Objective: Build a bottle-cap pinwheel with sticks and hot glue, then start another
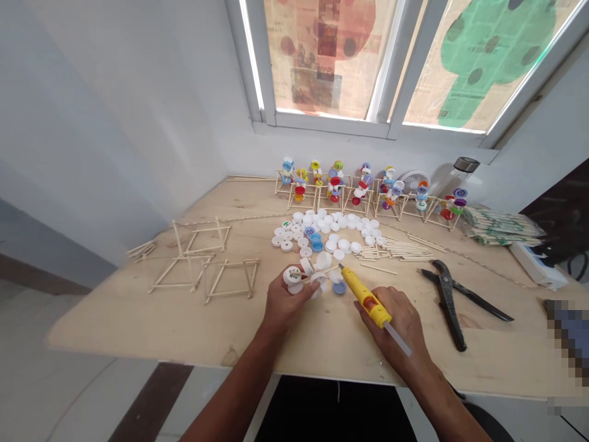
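Item: white plastic bottle caps on thin wooden sticks, light and stiff, best held by the rims, lower centre above the plywood desk. My left fingers curl round them; my right fingers close on a yellow hot glue gun.

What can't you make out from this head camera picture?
In the head view:
- The left hand hides how the white bottle caps in it are joined.
- The right hand covers the grip of the yellow hot glue gun.
- A blue object at the right edge is pixelated and cut off.
- Print on the packed bundle is too small to read.
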Motion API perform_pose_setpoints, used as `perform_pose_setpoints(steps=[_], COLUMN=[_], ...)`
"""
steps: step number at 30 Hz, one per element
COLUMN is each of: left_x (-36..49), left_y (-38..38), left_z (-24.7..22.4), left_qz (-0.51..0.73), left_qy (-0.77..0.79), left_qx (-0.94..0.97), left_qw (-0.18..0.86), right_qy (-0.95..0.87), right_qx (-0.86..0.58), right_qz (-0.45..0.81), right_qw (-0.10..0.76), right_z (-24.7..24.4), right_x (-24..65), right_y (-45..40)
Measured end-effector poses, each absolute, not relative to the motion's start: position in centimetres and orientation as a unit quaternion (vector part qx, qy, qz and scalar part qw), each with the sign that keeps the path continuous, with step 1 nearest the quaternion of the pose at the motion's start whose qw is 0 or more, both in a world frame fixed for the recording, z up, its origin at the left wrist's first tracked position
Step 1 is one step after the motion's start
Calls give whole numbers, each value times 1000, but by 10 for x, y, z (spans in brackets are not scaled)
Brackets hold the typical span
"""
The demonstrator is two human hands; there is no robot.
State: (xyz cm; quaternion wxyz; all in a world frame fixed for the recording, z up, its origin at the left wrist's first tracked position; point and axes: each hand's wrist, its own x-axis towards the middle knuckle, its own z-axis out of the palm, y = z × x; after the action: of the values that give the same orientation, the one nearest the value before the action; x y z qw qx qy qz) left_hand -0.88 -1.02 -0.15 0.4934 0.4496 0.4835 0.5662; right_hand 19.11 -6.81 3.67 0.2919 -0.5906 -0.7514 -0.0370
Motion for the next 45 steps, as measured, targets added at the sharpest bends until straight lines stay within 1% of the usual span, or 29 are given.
perform_pose_setpoints(steps=[8, 10, 15, 17, 19, 22, 23, 26, 29, 32, 38, 45], left_x=[-8, -7, -6, -5, -5, -5, -4, -4, -4, -4, -4, -3], left_y=[-10, -10, -13, -14, -15, -14, -14, -12, -11, -9, -9, -11], left_z=[-3, -2, 5, 8, 9, 9, 8, 6, 4, 2, 4, 8], left_qz=[579, 584, 583, 581, 582, 584, 584, 590, 603, 608, 611, 622], left_qy=[486, 486, 484, 485, 486, 487, 486, 476, 460, 450, 421, 412], left_qx=[430, 418, 384, 379, 372, 362, 361, 346, 320, 312, 295, 287], left_qw=[493, 498, 528, 533, 536, 539, 541, 553, 568, 575, 602, 601], right_qy=[-759, -750, -700, -682, -671, -686, -696, -702, -721, -725, -712, -741], right_qx=[-589, -595, -622, -631, -633, -610, -600, -623, -635, -642, -647, -633], right_qz=[-9, -4, 30, -8, -74, -148, -170, -222, -215, -224, -266, -221], right_qw=[276, 288, 349, 369, 378, 369, 356, 264, 172, 108, 61, 26], right_z=[40, 43, 65, 72, 74, 65, 58, 36, 18, 10, 8, 7], right_x=[193, 195, 212, 227, 249, 295, 312, 362, 394, 403, 403, 420], right_y=[-72, -73, -78, -81, -84, -89, -91, -97, -102, -104, -96, -97])
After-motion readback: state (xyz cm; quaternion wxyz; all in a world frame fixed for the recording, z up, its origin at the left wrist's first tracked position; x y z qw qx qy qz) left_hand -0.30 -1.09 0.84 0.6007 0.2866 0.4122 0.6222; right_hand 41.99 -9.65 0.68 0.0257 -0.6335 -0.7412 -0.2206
